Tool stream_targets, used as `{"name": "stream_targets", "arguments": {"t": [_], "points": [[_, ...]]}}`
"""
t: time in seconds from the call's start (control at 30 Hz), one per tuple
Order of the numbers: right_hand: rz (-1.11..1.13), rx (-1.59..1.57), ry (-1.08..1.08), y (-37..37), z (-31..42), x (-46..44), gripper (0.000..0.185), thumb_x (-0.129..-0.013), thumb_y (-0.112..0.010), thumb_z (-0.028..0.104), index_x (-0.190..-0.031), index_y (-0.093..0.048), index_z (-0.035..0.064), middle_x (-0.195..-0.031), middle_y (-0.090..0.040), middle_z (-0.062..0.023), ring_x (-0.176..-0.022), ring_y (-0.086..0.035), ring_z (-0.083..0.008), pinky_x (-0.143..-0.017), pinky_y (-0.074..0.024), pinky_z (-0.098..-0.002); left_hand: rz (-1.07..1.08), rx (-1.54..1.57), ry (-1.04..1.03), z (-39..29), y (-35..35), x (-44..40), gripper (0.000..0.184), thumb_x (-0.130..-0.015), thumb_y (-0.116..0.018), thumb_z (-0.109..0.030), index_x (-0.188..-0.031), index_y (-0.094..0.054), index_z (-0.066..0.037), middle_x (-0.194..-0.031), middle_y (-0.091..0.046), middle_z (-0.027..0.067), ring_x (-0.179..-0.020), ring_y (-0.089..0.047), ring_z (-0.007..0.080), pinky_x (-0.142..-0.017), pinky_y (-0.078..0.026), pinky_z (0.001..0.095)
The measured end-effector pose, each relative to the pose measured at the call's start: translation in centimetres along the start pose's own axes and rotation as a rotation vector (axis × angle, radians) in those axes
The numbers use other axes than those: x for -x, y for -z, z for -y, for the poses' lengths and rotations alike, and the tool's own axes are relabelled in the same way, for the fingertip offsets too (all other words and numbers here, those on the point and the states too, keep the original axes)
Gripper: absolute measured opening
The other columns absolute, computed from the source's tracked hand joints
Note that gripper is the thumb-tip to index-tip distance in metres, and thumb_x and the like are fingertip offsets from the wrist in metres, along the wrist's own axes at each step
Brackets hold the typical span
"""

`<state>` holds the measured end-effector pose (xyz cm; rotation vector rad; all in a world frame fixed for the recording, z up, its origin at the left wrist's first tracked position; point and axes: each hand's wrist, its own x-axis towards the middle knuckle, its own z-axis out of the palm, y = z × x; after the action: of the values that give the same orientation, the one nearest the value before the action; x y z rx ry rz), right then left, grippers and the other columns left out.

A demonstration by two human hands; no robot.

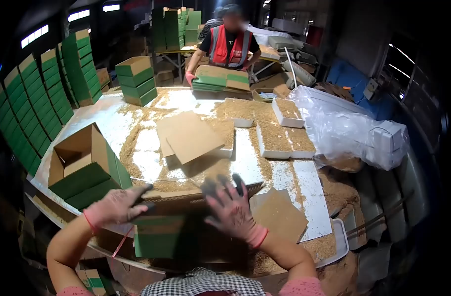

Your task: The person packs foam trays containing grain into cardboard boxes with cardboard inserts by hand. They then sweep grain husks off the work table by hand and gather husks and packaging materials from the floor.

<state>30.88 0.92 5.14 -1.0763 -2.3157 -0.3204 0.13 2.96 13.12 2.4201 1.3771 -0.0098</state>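
Observation:
A bundle of flattened green-and-brown cardboard cartons (pixel 158 237) stands on edge in front of me, its layered top edge running between my hands. My left hand (pixel 117 206), in a pink glove with dark fingertips, grips the bundle's upper left corner, thumb on the near side. Over the top edge, farther right, my right hand (pixel 231 208) has its gloved fingers spread, and some fingertips are blurred. An open green-and-brown carton (pixel 89 165) is beyond my left hand. Loose brown cardboard sheets (pixel 193 138) lie ahead, and another sheet (pixel 280 214) is beside my right hand.
White foam trays (pixel 287 140) filled with brown granular material sit on the white table (pixel 312 197). Stacked cartons (pixel 82 69) line the left. Across the table, a person in a red vest (pixel 230 47) holds flattened cartons (pixel 220 79). Clear plastic wrap (pixel 334 118) lies right.

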Motion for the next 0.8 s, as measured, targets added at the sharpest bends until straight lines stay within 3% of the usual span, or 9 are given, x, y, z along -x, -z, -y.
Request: {"name": "stream_targets", "arguments": {"t": [0.1, 0.23, 0.33, 0.43, 0.5, 0.63, 0.7, 0.77, 0.8], "points": [[-0.171, -0.226, 0.182, 0.1, 0.4, 3.0, 0.037, -0.072, -0.067, 0.049, -0.094, -0.063, 0.0193, -0.098, -0.059, -0.0017, -0.104, -0.053, -0.0251, -0.106, -0.0207, -0.0576, 0.12, -0.21, 0.23, 0.6, 2.0, -2.2, 0.061, -0.091, -0.05, -0.045, -0.13, -0.036, 0.0, -0.119, -0.052, 0.0275, -0.104, -0.056, 0.0396, -0.088, -0.044, 0.043], [-0.118, -0.837, 0.372, 3.6, -4.7, -0.3, 0.026, -0.079, -0.056, 0.036, -0.068, -0.06, 0.0126, -0.07, -0.056, -0.0028, -0.079, -0.057, -0.0241, -0.096, -0.037, -0.0477, -0.201, 0.129, 0.272, 3.5, 3.0, -3.5, 0.046, -0.086, -0.06, -0.023, -0.123, -0.046, 0.001, -0.12, -0.053, 0.025, -0.107, -0.054, 0.0411, -0.094, -0.042, 0.0406], [-0.071, -0.66, 0.352, -0.1, -4.6, -2.0, 0.019, -0.081, -0.054, 0.027, -0.07, -0.059, 0.0128, -0.068, -0.057, -0.0024, -0.076, -0.057, -0.0241, -0.098, -0.0371, -0.049, -0.346, 0.25, 0.326, 2.6, -4.4, -4.2, 0.067, -0.085, -0.059, -0.015, -0.139, -0.025, 0.003, -0.132, -0.044, 0.027, -0.125, -0.044, 0.0324, -0.105, -0.034, 0.0351], [0.398, -0.203, 0.52, -6.8, -2.4, 0.2, 0.015, -0.089, -0.049, 0.023, -0.092, -0.061, 0.0163, -0.085, -0.059, -0.0058, -0.089, -0.056, -0.023, -0.107, -0.0292, -0.0478, -0.863, 0.098, -0.436, -4.9, -4.4, -5.7, 0.071, -0.074, -0.067, -0.01, -0.135, -0.033, 0.004, -0.13, -0.041, 0.0257, -0.119, -0.042, 0.0439, -0.105, -0.03, 0.0501], [-0.163, 0.075, 0.474, -9.7, -5.0, -3.0, 0.014, -0.088, -0.049, 0.024, -0.095, -0.055, 0.0134, -0.105, -0.052, -0.0113, -0.099, -0.048, -0.0264, -0.101, -0.0309, -0.0527, -0.494, -0.216, -0.942, -6.7, -7.6, -7.9, 0.052, -0.085, -0.058, -0.026, -0.13, -0.045, -0.003, -0.129, -0.043, 0.0216, -0.121, -0.04, 0.0405, -0.106, -0.029, 0.0505], [-0.345, 0.214, -0.234, -2.5, -11.1, -11.7, 0.066, -0.083, -0.056, 0.049, -0.135, -0.038, 0.0122, -0.129, -0.043, -0.025, -0.125, -0.033, -0.0447, -0.102, -0.0231, -0.0603, -0.161, -0.001, -1.039, -8.3, -15.7, -11.6, 0.052, -0.095, -0.045, -0.035, -0.139, -0.036, -0.011, -0.14, -0.035, 0.0195, -0.132, -0.029, 0.0354, -0.11, -0.021, 0.0493], [0.206, 0.087, -0.367, -4.5, -10.7, -8.5, 0.069, -0.084, -0.054, 0.052, -0.136, -0.037, 0.0105, -0.131, -0.041, -0.0265, -0.127, -0.031, -0.0462, -0.102, -0.0224, -0.0609, 0.092, 0.149, -0.924, -5.2, -19.9, -13.4, 0.055, -0.098, -0.03, -0.041, -0.144, -0.027, -0.011, -0.151, -0.017, 0.0155, -0.141, -0.011, 0.0319, -0.114, -0.007, 0.0493], [0.128, 0.171, -0.241, -2.1, -6.6, -5.0, 0.065, -0.08, -0.059, 0.046, -0.131, -0.046, 0.0078, -0.131, -0.042, -0.0219, -0.123, -0.036, -0.0405, -0.102, -0.0279, -0.0549, 0.489, 0.443, -0.889, -7.9, -11.8, -10.3, 0.059, -0.098, -0.023, -0.047, -0.144, -0.027, -0.01, -0.151, -0.017, 0.0171, -0.142, -0.008, 0.0332, -0.113, -0.003, 0.0504], [0.251, 0.047, -0.28, -3.8, -5.7, -2.3, 0.061, -0.082, -0.058, 0.041, -0.131, -0.045, 0.0073, -0.132, -0.041, -0.0224, -0.122, -0.037, -0.0401, -0.102, -0.0303, -0.0506, 0.424, -0.015, -0.828, -10.1, -9.4, -7.8, 0.064, -0.096, -0.03, -0.05, -0.145, -0.024, -0.011, -0.151, -0.014, 0.0188, -0.141, -0.006, 0.0353, -0.113, -0.004, 0.0508]]}}
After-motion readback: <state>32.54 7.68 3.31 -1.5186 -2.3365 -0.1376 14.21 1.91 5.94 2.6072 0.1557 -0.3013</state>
